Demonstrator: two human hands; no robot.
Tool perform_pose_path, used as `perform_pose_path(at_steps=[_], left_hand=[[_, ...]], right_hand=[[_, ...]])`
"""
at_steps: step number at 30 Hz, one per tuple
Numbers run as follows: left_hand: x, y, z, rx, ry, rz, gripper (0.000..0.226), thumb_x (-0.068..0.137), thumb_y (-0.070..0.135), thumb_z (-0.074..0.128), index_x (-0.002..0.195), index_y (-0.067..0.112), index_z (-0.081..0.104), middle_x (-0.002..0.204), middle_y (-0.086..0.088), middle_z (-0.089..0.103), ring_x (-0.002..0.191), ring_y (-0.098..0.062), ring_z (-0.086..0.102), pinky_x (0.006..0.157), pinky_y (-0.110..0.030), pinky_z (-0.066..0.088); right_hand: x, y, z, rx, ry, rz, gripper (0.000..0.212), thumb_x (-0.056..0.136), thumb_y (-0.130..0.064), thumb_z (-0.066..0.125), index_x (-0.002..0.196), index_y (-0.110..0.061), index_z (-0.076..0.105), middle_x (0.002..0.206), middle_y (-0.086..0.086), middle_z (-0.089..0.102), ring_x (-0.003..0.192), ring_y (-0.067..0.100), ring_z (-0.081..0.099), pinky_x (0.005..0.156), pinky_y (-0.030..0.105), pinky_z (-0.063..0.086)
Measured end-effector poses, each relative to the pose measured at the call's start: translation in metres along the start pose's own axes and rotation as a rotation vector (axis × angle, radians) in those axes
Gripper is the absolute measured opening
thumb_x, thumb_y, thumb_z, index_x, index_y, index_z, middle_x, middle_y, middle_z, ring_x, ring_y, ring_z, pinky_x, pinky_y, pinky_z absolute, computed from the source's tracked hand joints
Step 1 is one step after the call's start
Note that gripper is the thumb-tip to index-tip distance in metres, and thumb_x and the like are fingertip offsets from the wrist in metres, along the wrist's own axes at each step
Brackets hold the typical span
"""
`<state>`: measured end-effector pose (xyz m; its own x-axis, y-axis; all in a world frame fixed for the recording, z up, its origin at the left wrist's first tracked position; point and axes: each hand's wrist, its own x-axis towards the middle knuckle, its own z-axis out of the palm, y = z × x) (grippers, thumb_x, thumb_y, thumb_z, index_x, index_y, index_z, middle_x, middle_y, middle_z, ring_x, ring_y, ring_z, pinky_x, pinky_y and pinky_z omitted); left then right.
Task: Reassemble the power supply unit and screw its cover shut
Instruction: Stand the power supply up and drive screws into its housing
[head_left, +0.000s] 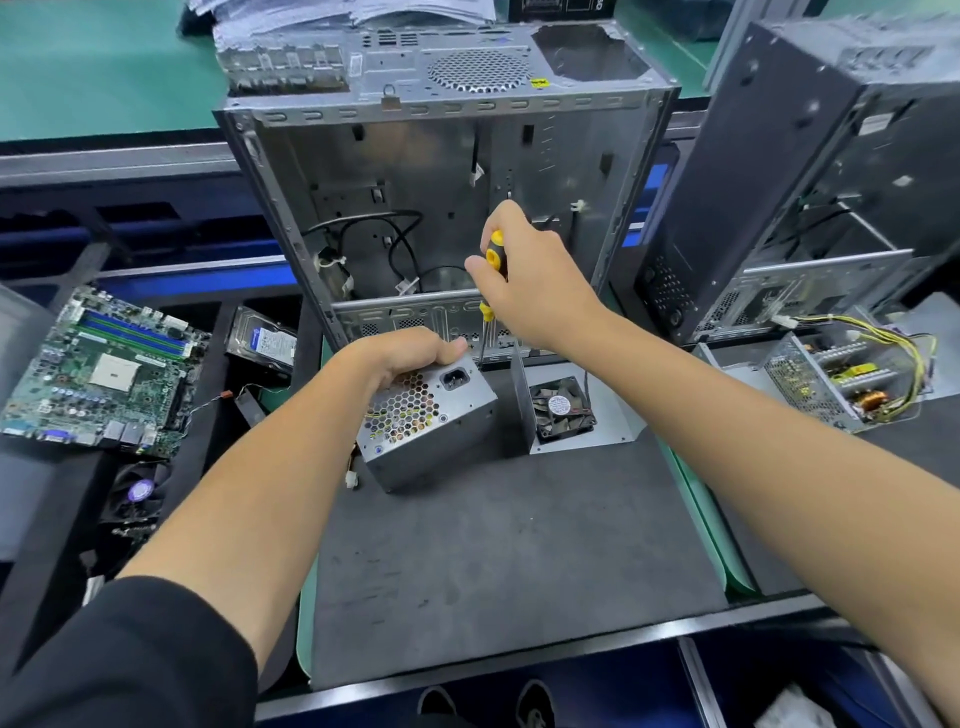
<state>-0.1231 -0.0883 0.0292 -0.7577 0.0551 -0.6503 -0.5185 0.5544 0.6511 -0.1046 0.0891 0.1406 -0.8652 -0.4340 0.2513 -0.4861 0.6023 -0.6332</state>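
The left hand (410, 358) curls over the top of the power supply unit (431, 426), fingers wrapped over its far edge, holding the grey metal box on the dark work mat (493, 561). The unit sits near the mat's far side, its honeycomb vent and power socket facing the camera, with a few wires trailing from its left side. The right hand (524, 275) grips a screwdriver (491, 280) with a yellow-and-black handle, held upright, its shaft pointing down to the unit's far top corner; the tip itself cannot be made out. Just right of the unit stands a bent metal cover panel (576, 415) with a small black fan (563, 408) mounted on it. Behind both rises an open, stripped computer case (447, 208), loose cables inside. To the left lie a green motherboard (104, 374) and a hard drive (265, 338) in dark foam trays. On the right, a second open case (810, 182) stands tilted, and near it rests another power supply (841, 384), uncovered, with yellow wiring showing. A black sleeve (130, 660) covers the left upper arm.
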Motion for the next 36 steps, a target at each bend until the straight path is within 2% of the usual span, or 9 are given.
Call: perform_pose_path(at_steps=[3, 6, 14, 19, 24, 27, 31, 33, 36], left_hand=[[0.003, 0.001, -0.003, 0.017, 0.009, -0.020, 0.045, 0.090, 0.056, 0.051, 0.096, 0.013, 0.061, 0.063, 0.004, 0.069, 0.053, -0.010, 0.060, 0.059, -0.026, 0.043], [0.006, 0.000, -0.006, 0.012, -0.010, -0.042, 0.048, 0.089, 0.056, 0.051, 0.102, 0.011, 0.059, 0.079, -0.003, 0.068, 0.066, -0.016, 0.058, 0.066, -0.029, 0.044], [0.010, 0.000, -0.006, -0.038, -0.035, -0.022, 0.031, 0.094, 0.045, 0.050, 0.084, 0.017, 0.058, 0.052, 0.011, 0.063, 0.043, -0.005, 0.054, 0.061, -0.027, 0.039], [0.006, 0.001, -0.007, -0.037, -0.076, -0.023, 0.039, 0.094, 0.048, 0.048, 0.077, 0.014, 0.056, 0.051, 0.004, 0.061, 0.040, -0.008, 0.053, 0.059, -0.027, 0.038], [0.008, -0.001, -0.008, -0.040, -0.085, -0.014, 0.046, 0.091, 0.049, 0.051, 0.104, 0.006, 0.062, 0.087, -0.010, 0.072, 0.069, -0.019, 0.062, 0.074, -0.031, 0.046], [0.007, -0.001, -0.006, -0.017, -0.060, 0.012, 0.037, 0.092, 0.046, 0.052, 0.096, 0.009, 0.057, 0.074, -0.003, 0.066, 0.062, -0.015, 0.056, 0.064, -0.028, 0.042], [0.004, 0.002, -0.003, 0.015, -0.099, 0.041, 0.033, 0.096, 0.041, 0.049, 0.084, 0.012, 0.058, 0.073, -0.002, 0.057, 0.058, -0.012, 0.048, 0.058, -0.025, 0.037], [0.002, 0.005, -0.001, 0.010, -0.121, 0.044, 0.032, 0.097, 0.039, 0.049, 0.094, 0.010, 0.061, 0.076, -0.001, 0.058, 0.065, -0.014, 0.046, 0.062, -0.026, 0.036], [0.002, 0.005, -0.001, -0.008, -0.104, 0.037, 0.037, 0.098, 0.036, 0.048, 0.112, 0.003, 0.058, 0.077, 0.019, 0.061, 0.059, -0.008, 0.050, 0.057, -0.020, 0.038]], right_hand=[[0.007, 0.000, 0.004, 0.006, -0.026, -0.003, 0.014, 0.098, -0.022, 0.049, 0.101, -0.012, 0.040, 0.070, 0.006, 0.054, 0.065, 0.027, 0.058, 0.065, 0.047, 0.052], [0.013, -0.001, 0.008, 0.003, -0.043, -0.001, 0.014, 0.098, -0.023, 0.048, 0.101, -0.013, 0.039, 0.071, 0.007, 0.056, 0.066, 0.029, 0.058, 0.064, 0.047, 0.052], [0.022, 0.000, 0.017, -0.046, -0.098, -0.046, 0.015, 0.098, -0.024, 0.048, 0.101, -0.014, 0.037, 0.068, 0.005, 0.052, 0.064, 0.027, 0.054, 0.061, 0.041, 0.047], [0.023, 0.000, 0.018, -0.051, -0.133, -0.076, 0.015, 0.098, -0.025, 0.050, 0.100, -0.015, 0.038, 0.067, 0.004, 0.052, 0.060, 0.024, 0.051, 0.056, 0.035, 0.043], [0.024, 0.000, 0.016, -0.057, -0.176, -0.123, 0.015, 0.093, -0.026, 0.057, 0.095, -0.014, 0.047, 0.075, -0.002, 0.052, 0.069, 0.018, 0.049, 0.060, 0.029, 0.039], [0.030, -0.003, 0.011, -0.130, -0.226, -0.170, 0.016, 0.086, -0.026, 0.067, 0.080, -0.019, 0.054, 0.075, -0.010, 0.052, 0.072, 0.010, 0.048, 0.067, 0.029, 0.040], [0.038, -0.010, 0.007, -0.350, -0.275, -0.264, 0.029, 0.082, -0.036, 0.072, 0.068, -0.020, 0.053, 0.063, -0.013, 0.046, 0.064, 0.007, 0.045, 0.053, 0.025, 0.030], [0.039, -0.014, 0.007, -0.494, -0.275, -0.306, 0.038, 0.083, -0.044, 0.069, 0.064, -0.018, 0.051, 0.060, -0.008, 0.044, 0.066, 0.020, 0.049, 0.050, 0.026, 0.026], [0.038, -0.015, 0.005, -0.555, -0.341, -0.294, 0.036, 0.089, -0.044, 0.060, 0.070, -0.015, 0.052, 0.073, 0.001, 0.049, 0.070, 0.026, 0.052, 0.054, 0.029, 0.031]])
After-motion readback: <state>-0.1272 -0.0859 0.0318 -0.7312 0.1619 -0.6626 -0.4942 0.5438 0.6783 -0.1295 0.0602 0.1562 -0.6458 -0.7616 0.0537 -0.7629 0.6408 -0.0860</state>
